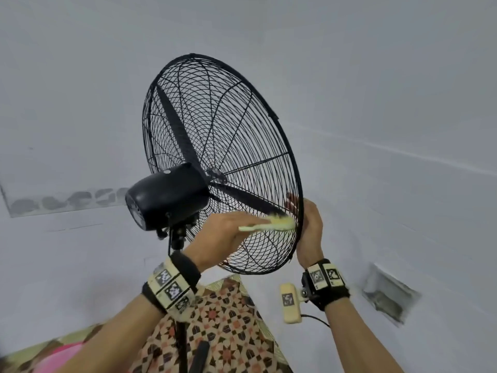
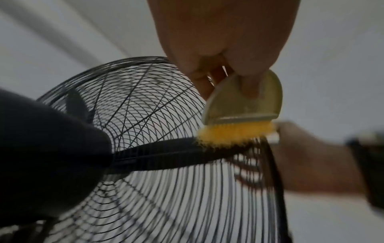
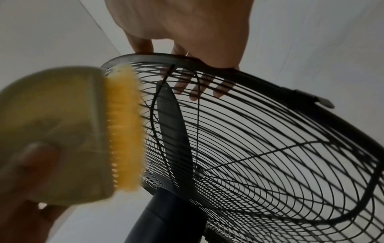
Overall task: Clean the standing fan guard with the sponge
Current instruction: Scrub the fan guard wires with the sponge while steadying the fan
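Both wrist bands are sitting nearest the head camera; past them we're working low on the fan guard, at its lower rim.

Our left hand is pinching the sponge, fingers curled over its pale back. In the wrist views it's looking more like a scrubber: stiff olive backing, soft yellow bristly face. That yellow face is touching the guard wires near the rim, just beside a blade tip behind the mesh.

Our right hand is bracing the rim from the far side, fingers spread and hooking through onto the wires; fingertips are showing through the mesh.

Handling, as we're judging it:
- Sponge: light, backing rigid, face compliant. Hold by the backing edges, as now.
- Guard: thin wire, springy, probably flexing under push. Take it by the thick outer rim, not single wires.
- Head is sitting on a thin pole, so we're expecting wobble; counter-hold is needed.

Counts: one fan, one sponge, two hands, two blades clearly showing (any third we can't make out), one motor housing. Patterned cloth is lying below.
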